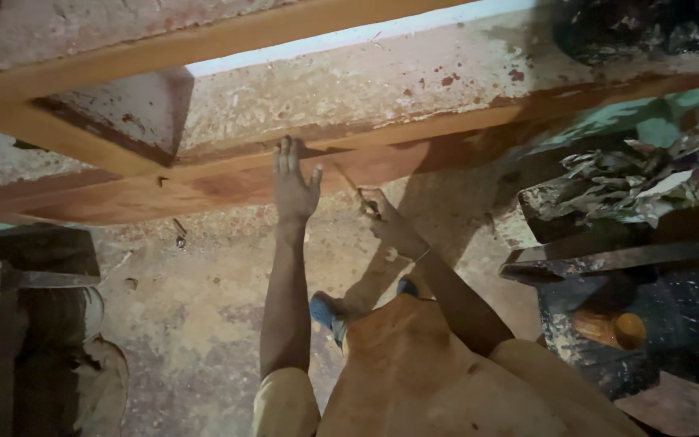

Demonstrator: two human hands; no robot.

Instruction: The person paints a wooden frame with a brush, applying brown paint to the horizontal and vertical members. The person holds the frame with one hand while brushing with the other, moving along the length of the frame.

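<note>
Pressing flat against the beam (228, 184), your left hand (293, 184) has its fingers spread and straight, palm on the wood, holding nothing; the beam is a long orange-brown timber running from 9 o'clock up toward 2 o'clock across the view, with a paler, paint-flecked slab (382, 85) lying just above it. Your right hand (386, 222) sits just beside the left, at about 3 o'clock from it, fingers pinched together on a thin stick (349, 184) (a pencil or scriber, too small to tell which); its tip reaches up toward the beam's lower face, close to your left thumb.

So the stick lies in the pinch itself, angled to 11 o'clock, and the beam is under the left palm and at the tip of the stick.

The risks, as I judge them: the tip is close to your left thumb, so a slip along the grain could run the stick into it; you are leaning far forward on one flat palm, and if the beam shifts on its supports your weight goes with it; the floor (204, 324) is dusty and your foot (325, 311) is tucked under you, which gives little footing. The cluttered bench (657, 324) at 4 o'clock stands near your right elbow, and a wide draw back could knock it.
</note>
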